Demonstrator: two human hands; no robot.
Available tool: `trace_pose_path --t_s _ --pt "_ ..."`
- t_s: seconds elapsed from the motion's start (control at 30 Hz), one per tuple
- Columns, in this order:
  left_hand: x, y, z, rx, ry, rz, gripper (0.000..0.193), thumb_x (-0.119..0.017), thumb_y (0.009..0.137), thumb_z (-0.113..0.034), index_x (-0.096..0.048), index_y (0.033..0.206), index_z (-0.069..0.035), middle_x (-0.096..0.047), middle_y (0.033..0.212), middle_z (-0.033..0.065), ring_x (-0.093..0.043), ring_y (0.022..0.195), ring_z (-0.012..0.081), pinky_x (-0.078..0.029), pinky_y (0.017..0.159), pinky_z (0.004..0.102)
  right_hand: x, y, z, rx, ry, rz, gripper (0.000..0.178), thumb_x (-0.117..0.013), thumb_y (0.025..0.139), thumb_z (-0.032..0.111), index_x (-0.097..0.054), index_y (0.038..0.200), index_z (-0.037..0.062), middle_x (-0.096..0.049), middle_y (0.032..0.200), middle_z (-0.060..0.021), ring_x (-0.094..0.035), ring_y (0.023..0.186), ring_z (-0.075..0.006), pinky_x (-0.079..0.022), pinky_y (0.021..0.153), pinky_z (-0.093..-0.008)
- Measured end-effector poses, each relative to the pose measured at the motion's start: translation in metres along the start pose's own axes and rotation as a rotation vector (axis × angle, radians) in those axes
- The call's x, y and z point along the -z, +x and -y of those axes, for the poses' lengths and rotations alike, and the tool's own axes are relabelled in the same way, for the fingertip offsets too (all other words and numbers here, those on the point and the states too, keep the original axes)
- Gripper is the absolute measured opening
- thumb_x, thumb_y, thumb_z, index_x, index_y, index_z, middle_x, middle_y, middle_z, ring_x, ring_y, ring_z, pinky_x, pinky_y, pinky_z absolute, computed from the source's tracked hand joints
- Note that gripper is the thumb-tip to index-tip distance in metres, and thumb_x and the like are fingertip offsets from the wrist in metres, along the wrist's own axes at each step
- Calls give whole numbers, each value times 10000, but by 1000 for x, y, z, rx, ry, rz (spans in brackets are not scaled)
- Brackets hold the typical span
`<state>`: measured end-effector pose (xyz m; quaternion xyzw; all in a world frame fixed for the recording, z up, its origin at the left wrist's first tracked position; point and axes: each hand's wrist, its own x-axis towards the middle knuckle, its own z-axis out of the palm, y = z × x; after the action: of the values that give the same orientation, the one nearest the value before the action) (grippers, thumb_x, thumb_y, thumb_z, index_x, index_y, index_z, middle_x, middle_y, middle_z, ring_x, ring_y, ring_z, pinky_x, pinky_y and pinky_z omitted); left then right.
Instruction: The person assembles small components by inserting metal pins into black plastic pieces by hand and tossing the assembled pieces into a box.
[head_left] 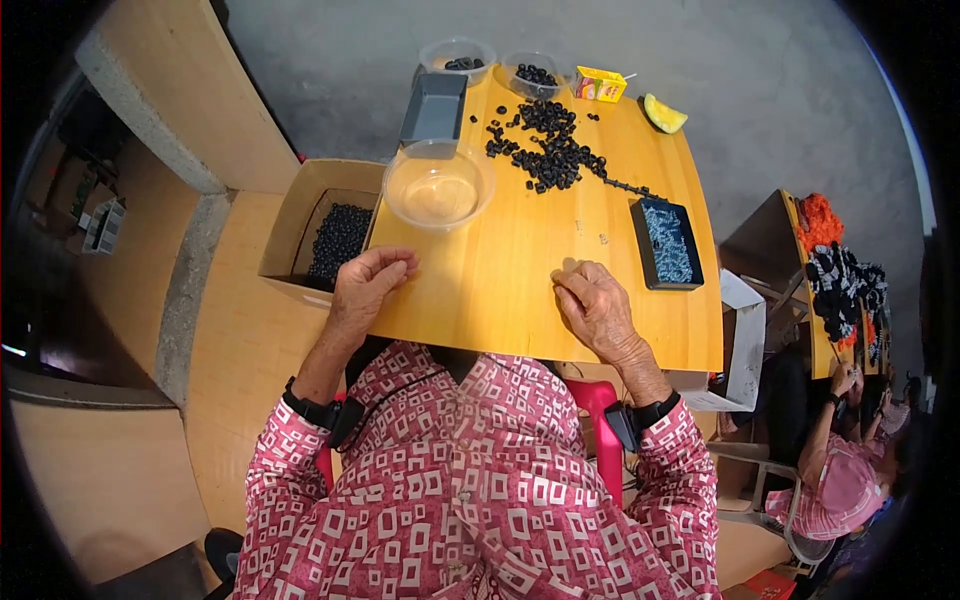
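My left hand (372,284) rests at the table's near left edge, fingers curled in and thumb against them. Whatever it may hold is too small or hidden to make out. Near the front edge, further right, my right hand (597,308) lies on the tabletop (500,290), its fingers bent together; anything inside is hidden. Beyond the left hand stands a round clear plastic bowl (438,212) with nothing visible in it. A loose heap of small black parts (555,160) covers the far middle. To the right is a black tray (672,284) of small bluish metallic pieces (665,240).
Two clear tubs with black parts (535,76) and a grey tray (436,104) stand at the back. A yellow drink carton (600,84) and melon slice (664,113) lie far right. Left is a cardboard box (283,235); right, a co-worker in a pink hat (850,485).
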<state>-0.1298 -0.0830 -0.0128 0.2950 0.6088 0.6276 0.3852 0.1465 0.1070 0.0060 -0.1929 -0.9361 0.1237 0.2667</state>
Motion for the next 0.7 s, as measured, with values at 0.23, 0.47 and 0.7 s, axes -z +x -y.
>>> trace_pose_path --t_s 0.23,0.47,0.7 --pt "1 -2 0 -19 21 -6 213 -604 956 -68 -657 1136 33 -698 1050 80 -664 963 142 -529 877 255 22 65 -43 -82 -133 -55 131 -652 843 94 -676 959 39 -633 836 -159 -638 811 -366 -530 704 -444" --pt "0 -4 3 -32 1 0 185 -605 955 -53 -669 1109 28 -706 1025 77 -667 954 138 -536 893 269 2 137 -112 -195 -349 -48 149 -641 839 109 -697 969 62 -651 910 -148 -646 891 -352 -534 770 -453" --pt "0 -6 0 -39 14 15 194 -607 960 -77 -666 1123 9 -699 1046 81 -665 974 146 -532 889 266 -22 150 -131 -223 -490 141 173 -660 821 119 -706 986 94 -663 1014 -107 -631 1014 -303 -502 863 -439"
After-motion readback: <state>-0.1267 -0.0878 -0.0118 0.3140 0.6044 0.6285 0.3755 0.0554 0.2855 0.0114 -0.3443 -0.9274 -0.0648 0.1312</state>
